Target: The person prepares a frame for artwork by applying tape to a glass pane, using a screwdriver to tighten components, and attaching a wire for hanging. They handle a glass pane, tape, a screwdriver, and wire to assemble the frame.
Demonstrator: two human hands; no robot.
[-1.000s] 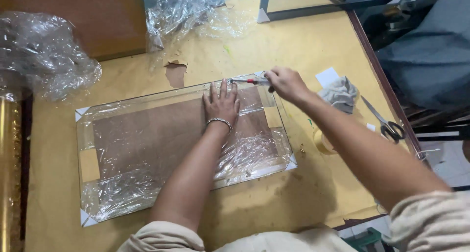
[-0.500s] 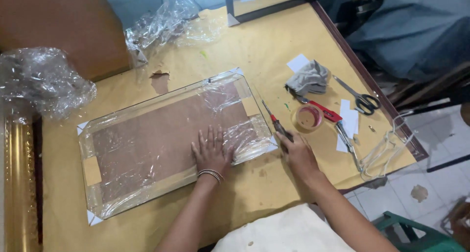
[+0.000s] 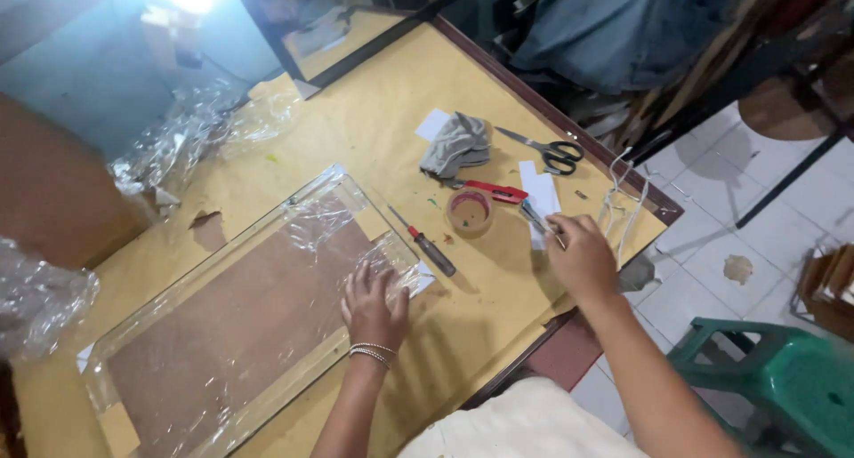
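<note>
Right hand [image 3: 583, 261] hiding small tool, left hand [image 3: 374, 307] on wrapped panel [image 3: 240, 325]

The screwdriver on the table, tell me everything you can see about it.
The screwdriver is slim, with a thin metal shaft, a red collar and a dark handle. It lies flat and diagonal on the paper-covered table, tip toward the far left, handle toward the near right. It sits between the plastic-wrapped frame and the tape roll. Neither hand touches it; the left hand rests on the frame close by.
</note>
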